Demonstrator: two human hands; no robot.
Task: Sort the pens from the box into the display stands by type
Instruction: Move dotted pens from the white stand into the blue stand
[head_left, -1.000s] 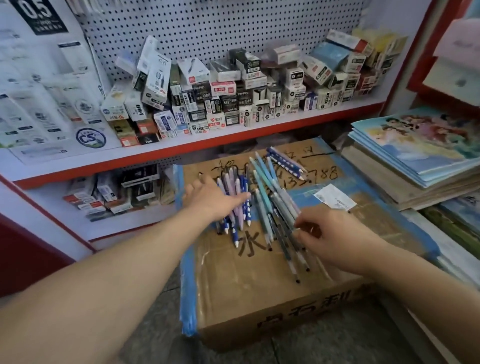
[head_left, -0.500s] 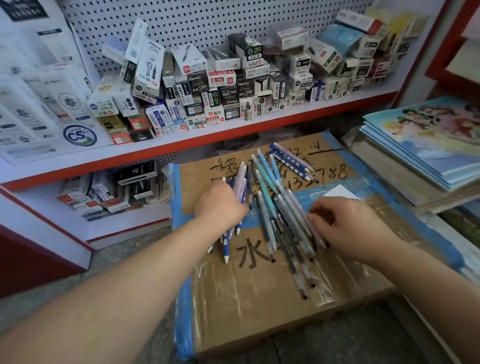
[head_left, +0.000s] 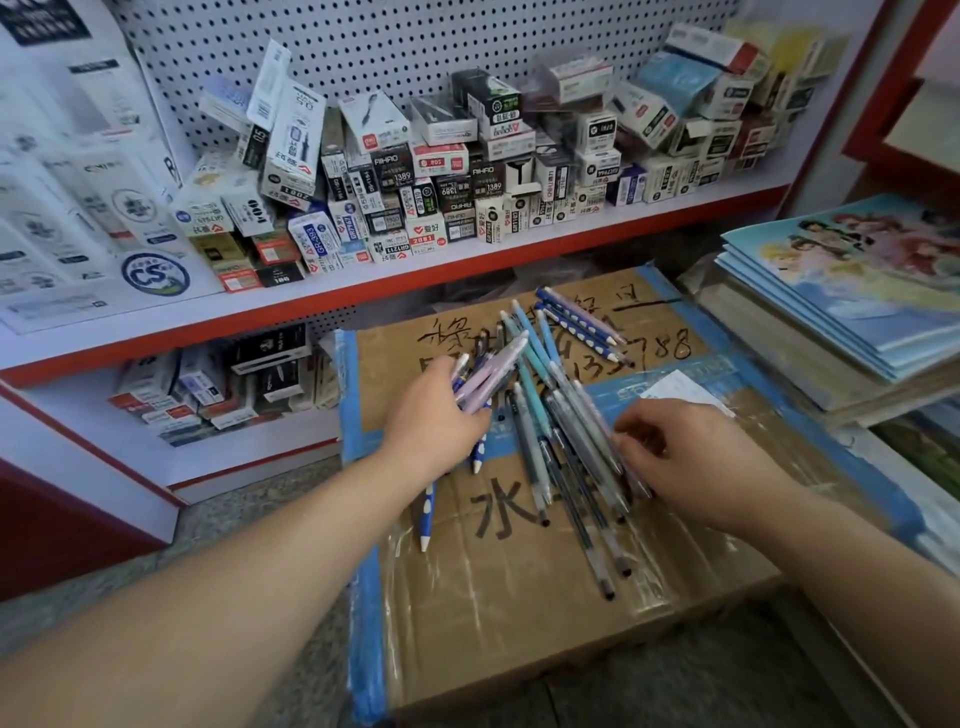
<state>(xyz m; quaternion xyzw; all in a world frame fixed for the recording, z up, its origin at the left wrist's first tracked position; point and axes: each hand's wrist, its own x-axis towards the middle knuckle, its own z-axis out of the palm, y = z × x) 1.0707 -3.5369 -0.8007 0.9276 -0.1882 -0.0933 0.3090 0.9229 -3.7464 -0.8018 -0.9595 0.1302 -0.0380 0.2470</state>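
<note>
A taped cardboard box (head_left: 519, 613) lies closed on the floor with pens spread over its lid. My left hand (head_left: 431, 421) grips a bunch of pale purple and blue pens (head_left: 491, 376), their ends fanning up to the right. One blue pen with white dots (head_left: 427, 512) lies just below that hand. My right hand (head_left: 691, 457) rests with curled fingers on the right side of a pile of teal and grey pens (head_left: 563, 441). Three dark blue dotted pens (head_left: 582, 325) lie apart near the lid's far edge.
A white shelf with a red edge (head_left: 467, 265) carries several small stationery cartons against a pegboard. More cartons (head_left: 223, 384) sit on the lower shelf at left. A stack of illustrated notebooks (head_left: 852, 306) lies to the right of the box. A white label (head_left: 680, 389) is stuck on the lid.
My left hand has closed round the purple and blue pens and lifted them off the lid. My right hand has slid a little along the teal and grey pile.
</note>
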